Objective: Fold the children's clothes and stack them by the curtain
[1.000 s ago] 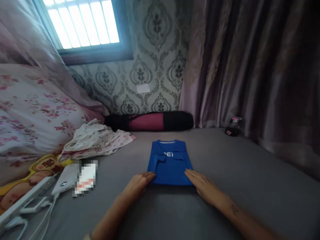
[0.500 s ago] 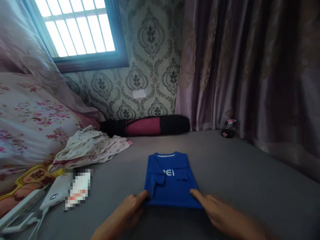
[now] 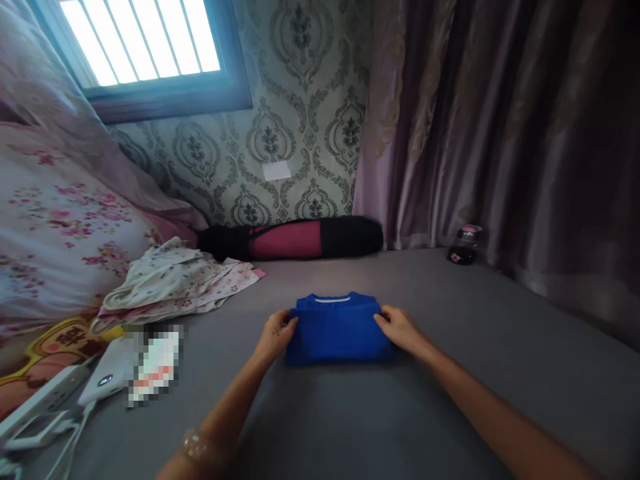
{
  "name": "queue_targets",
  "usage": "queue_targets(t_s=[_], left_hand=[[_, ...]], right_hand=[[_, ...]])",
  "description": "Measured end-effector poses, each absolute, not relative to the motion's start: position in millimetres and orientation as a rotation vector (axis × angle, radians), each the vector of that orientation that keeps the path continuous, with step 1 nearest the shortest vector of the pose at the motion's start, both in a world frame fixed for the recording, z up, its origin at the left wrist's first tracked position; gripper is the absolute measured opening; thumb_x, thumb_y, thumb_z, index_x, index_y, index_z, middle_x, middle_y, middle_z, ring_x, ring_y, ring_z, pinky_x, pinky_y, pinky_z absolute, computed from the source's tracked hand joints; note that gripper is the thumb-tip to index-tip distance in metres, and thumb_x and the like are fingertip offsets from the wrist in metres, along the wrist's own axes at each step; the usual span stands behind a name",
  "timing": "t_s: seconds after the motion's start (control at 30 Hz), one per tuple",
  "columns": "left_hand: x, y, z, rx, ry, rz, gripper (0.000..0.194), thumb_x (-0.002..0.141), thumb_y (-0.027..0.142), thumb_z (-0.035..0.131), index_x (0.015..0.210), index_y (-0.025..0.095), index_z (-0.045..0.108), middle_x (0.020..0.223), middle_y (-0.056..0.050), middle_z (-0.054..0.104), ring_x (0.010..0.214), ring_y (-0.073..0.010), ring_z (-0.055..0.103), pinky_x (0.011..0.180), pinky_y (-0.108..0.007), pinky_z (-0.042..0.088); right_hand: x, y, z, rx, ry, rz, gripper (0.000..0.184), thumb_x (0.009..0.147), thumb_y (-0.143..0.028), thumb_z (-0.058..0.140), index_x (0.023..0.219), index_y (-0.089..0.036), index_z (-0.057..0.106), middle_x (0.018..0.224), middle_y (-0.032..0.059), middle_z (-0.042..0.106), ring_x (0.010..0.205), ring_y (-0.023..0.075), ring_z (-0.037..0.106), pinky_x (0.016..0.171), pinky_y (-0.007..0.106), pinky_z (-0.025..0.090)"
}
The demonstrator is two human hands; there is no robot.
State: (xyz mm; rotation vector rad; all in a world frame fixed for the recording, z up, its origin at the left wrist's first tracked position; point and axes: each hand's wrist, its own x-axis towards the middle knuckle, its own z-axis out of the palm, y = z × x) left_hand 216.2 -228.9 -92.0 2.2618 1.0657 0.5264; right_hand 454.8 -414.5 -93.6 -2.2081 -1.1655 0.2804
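A blue shirt (image 3: pixel 340 337) lies on the grey bed sheet (image 3: pixel 330 427) in the middle of the head view, its lower part doubled up over the front. The neckline with its white inner band shows at the far edge; the white lettering is covered by the fold. My left hand (image 3: pixel 279 330) pinches the left end of the folded edge between thumb and fingers. At the opposite end, my right hand (image 3: pixel 397 327) grips the same edge in a similar pinch.
Left of the shirt are crumpled patterned cloth (image 3: pixel 175 280), a white power bank (image 3: pixel 110 370), a power strip (image 3: pixel 47 393) with cables and a blurred-out patch. A black and pink long bag (image 3: pixel 290 240) lies along the wall. A dark jar (image 3: pixel 463 247) stands by the curtain.
Both hands have lifted the shirt's near edge and carried it away from me, over the front, up to just below the collar. The sleeve ends and lettering are now covered.
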Motion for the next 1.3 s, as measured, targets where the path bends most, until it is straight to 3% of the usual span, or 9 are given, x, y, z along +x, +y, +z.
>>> queue_targets(t_s=[0.27,0.4,0.83,1.3], left_hand=[[260,-218,-92,2.374,1.326,0.444,0.024,0.092,0.021,0.04,0.103,0.013,0.06,0.099,-0.013,0.068,0.095,-0.0234,0.064,0.076,-0.03,0.046],[270,-218,-97,2.423,1.396,0.383,0.028,0.095,0.023,0.032,0.112,0.014,0.053,0.105,-0.017,0.067,0.098,-0.0252,0.065,0.076,-0.032,0.047],[289,-208,-114,2.603,1.494,0.269,0.035,0.095,0.02,0.022,0.116,0.012,0.048,0.104,-0.018,0.067,0.095,-0.0287,0.067,0.074,-0.036,0.05],[291,-193,-110,2.423,1.6,0.307,0.038,0.094,0.039,0.034,0.106,0.013,0.059,0.106,-0.018,0.067,0.098,-0.0274,0.065,0.076,-0.033,0.049]], right_hand=[[461,-371,-99,-2.563,-0.977,0.231,0.03,0.093,-0.028,0.038,0.104,-0.013,0.062,0.102,0.0159,0.067,0.096,0.0236,0.064,0.076,0.029,0.043],[454,-365,-96,-2.595,-0.953,0.201,0.036,0.095,-0.03,0.032,0.114,-0.013,0.057,0.105,0.0177,0.067,0.099,0.0254,0.064,0.08,0.033,0.045],[455,-350,-102,-2.667,-0.967,0.063,0.04,0.098,-0.024,0.023,0.116,-0.005,0.054,0.101,0.0229,0.067,0.099,0.0301,0.065,0.084,0.041,0.046],[465,-345,-110,-2.68,-0.858,0.082,0.04,0.095,-0.029,0.031,0.12,-0.006,0.052,0.101,0.0224,0.067,0.102,0.0307,0.063,0.085,0.042,0.044]])
